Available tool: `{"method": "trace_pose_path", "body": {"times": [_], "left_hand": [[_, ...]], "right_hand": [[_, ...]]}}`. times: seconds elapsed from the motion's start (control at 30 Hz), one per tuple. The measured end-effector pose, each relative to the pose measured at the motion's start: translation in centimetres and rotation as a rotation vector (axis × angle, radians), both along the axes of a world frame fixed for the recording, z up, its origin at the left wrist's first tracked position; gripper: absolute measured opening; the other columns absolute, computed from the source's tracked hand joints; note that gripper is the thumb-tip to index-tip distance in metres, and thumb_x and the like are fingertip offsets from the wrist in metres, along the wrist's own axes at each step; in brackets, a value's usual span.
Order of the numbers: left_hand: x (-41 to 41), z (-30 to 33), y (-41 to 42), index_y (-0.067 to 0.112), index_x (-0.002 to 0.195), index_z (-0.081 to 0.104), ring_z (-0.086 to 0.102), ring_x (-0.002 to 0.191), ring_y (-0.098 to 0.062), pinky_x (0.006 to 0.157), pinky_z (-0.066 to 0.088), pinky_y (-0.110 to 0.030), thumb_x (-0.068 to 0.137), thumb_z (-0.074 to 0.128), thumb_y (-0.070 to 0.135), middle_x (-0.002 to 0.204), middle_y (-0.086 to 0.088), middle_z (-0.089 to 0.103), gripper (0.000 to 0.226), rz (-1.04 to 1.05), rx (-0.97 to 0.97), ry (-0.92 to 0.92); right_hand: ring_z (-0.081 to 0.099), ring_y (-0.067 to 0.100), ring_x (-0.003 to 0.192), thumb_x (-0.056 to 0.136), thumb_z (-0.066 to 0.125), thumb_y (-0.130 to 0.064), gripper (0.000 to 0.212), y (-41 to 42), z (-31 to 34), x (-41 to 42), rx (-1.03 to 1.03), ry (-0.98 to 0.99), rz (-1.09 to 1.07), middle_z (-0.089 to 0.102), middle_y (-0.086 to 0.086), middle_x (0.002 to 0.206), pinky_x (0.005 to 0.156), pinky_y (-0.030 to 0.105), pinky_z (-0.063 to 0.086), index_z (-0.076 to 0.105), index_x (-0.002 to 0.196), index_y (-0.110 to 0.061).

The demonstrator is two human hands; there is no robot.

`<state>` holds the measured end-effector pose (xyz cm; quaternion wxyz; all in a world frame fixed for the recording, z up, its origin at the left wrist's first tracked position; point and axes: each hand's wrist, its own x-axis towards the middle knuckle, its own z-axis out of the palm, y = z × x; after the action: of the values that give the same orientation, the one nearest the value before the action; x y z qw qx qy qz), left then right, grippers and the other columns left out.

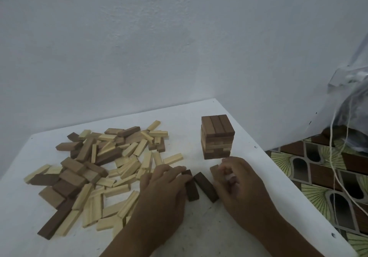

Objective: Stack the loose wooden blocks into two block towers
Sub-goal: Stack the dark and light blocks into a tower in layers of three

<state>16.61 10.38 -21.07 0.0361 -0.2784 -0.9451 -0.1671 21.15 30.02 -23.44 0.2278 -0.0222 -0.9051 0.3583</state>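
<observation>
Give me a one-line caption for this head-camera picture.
Both hands, left hand and right hand, gather dark blocks beside one finished tower, with a loose pile waiting on the table.

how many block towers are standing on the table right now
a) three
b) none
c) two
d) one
d: a single tower of brown blocks stands on the white table just beyond the right hand, while the other blocks lie in a loose pile to the left of the left hand.
</observation>
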Motion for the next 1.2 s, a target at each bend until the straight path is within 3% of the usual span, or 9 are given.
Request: {"method": "trace_pose_path", "body": {"times": [0.13,0.23,0.33,0.43,0.53,0.7,0.9,1.07,1.2], "left_hand": [[-0.2,-0.4,-0.6,0.044,0.125,0.055,0.037,0.133,-0.011,0.105,0.026,-0.048,0.084,0.05,0.045,0.137,0.026,0.048,0.042,-0.007,-0.046,-0.07],[-0.4,-0.7,-0.4,0.046,0.127,0.053,0.033,0.135,-0.007,0.105,0.013,-0.038,0.081,0.045,0.059,0.139,0.029,0.045,0.048,-0.021,-0.014,-0.033],[-0.3,-0.7,-0.5,0.044,0.118,0.058,0.047,0.123,-0.008,0.095,0.018,-0.034,0.078,0.047,0.06,0.129,0.027,0.055,0.045,-0.041,0.01,-0.056],[-0.6,-1.1,-0.8,0.046,0.122,0.055,0.038,0.127,-0.001,0.094,0.012,-0.026,0.077,0.049,0.06,0.131,0.031,0.05,0.048,-0.054,0.022,-0.046],[-0.7,-0.8,-1.0,0.049,0.129,0.049,0.026,0.131,0.005,0.096,0.003,-0.021,0.077,0.049,0.061,0.134,0.037,0.042,0.053,-0.064,0.03,-0.063],[-0.6,-0.4,-0.7,0.05,0.133,0.043,0.015,0.137,0.006,0.104,0.0,-0.023,0.077,0.042,0.061,0.142,0.038,0.03,0.057,-0.102,-0.018,-0.115],[-0.6,-0.6,-1.1,0.049,0.131,0.046,0.021,0.135,0.007,0.116,0.016,-0.039,0.076,0.047,0.061,0.14,0.037,0.035,0.056,-0.129,0.008,-0.143],[-0.6,-0.8,-1.1,0.05,0.131,0.045,0.02,0.135,0.008,0.116,0.013,-0.037,0.076,0.047,0.062,0.14,0.038,0.033,0.057,-0.13,0.004,-0.146],[-0.8,-1.0,-1.2,0.05,0.129,0.049,0.02,0.133,0.01,0.108,0.002,-0.021,0.074,0.043,0.065,0.135,0.041,0.032,0.058,-0.138,0.032,-0.136]], "right_hand": [[0.056,0.002,0.094,0.087,0.053,-0.047,0.038,0.3,-0.9,0.2,0.038,0.055,0.02,0.058,-0.014,0.103,0.095,-0.005,0.025,0.071,0.095,-0.013],[0.053,-0.014,0.088,0.08,0.062,-0.036,0.024,0.5,-1.0,0.0,0.03,0.04,0.069,0.055,-0.022,0.098,0.087,-0.008,0.025,0.073,0.091,-0.017],[0.048,-0.015,0.105,0.076,0.063,-0.055,0.035,0.6,-0.7,0.2,0.059,-0.038,0.192,0.054,-0.031,0.109,0.089,-0.003,0.031,0.073,0.096,-0.029],[0.045,-0.013,0.112,0.063,0.069,-0.064,0.049,1.1,-0.2,0.2,0.043,-0.139,0.273,0.049,-0.039,0.117,0.089,-0.001,0.032,0.072,0.103,-0.036],[0.043,-0.018,0.109,0.068,0.074,-0.048,0.039,1.2,-0.7,-0.1,0.095,-0.142,0.273,0.042,-0.045,0.113,0.09,0.003,0.03,0.072,0.104,-0.035],[0.045,-0.017,0.103,0.071,0.072,-0.038,0.029,0.9,-1.2,0.0,0.102,-0.122,0.25,0.047,-0.038,0.111,0.091,0.01,0.035,0.075,0.1,-0.033],[0.046,-0.015,0.104,0.071,0.068,-0.043,0.031,0.7,-1.2,0.0,0.136,-0.065,0.247,0.056,-0.029,0.108,0.089,-0.003,0.033,0.075,0.098,-0.029],[0.042,-0.023,0.106,0.073,0.063,-0.048,0.035,0.7,-1.2,0.0,0.113,-0.066,0.251,0.057,-0.025,0.107,0.092,-0.005,0.028,0.075,0.099,-0.028],[0.049,-0.009,0.1,0.072,0.067,-0.052,0.037,0.4,-0.9,0.3,0.144,-0.07,0.246,0.065,-0.017,0.109,0.086,-0.002,0.033,0.073,0.1,-0.029]]}}
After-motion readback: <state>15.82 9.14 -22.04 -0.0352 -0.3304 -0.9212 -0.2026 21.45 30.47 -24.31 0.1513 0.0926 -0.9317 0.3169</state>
